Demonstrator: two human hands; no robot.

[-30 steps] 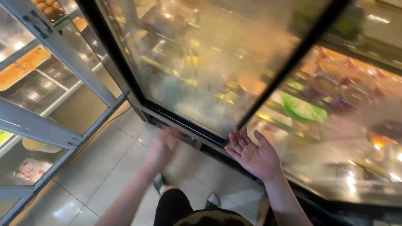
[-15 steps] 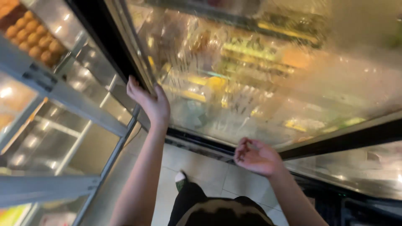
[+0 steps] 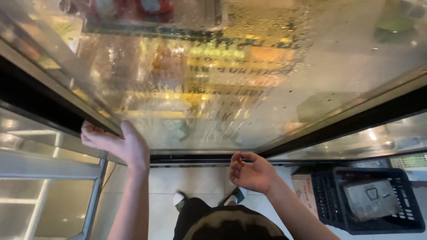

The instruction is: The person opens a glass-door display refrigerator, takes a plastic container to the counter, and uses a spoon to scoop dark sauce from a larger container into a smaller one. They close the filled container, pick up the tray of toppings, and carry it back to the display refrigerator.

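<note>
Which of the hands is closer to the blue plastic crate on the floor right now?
Right. The right hand hangs curled in the air just left of the blue crate, not touching it. The left hand is far across, gripping the edge of the fogged glass door.

The glass door (image 3: 249,89) looks wet and shiny with a dark metal frame (image 3: 342,126), the crate (image 3: 369,200) is dark plastic, and the floor (image 3: 164,182) is smooth tile.

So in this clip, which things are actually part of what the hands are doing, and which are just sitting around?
In use:
- left hand, gripping the edge of the fogged glass door
- right hand, curled and empty, just below the door

Lying about:
- dark plastic crate on the floor
- cardboard box beside it
- display case at left
</note>
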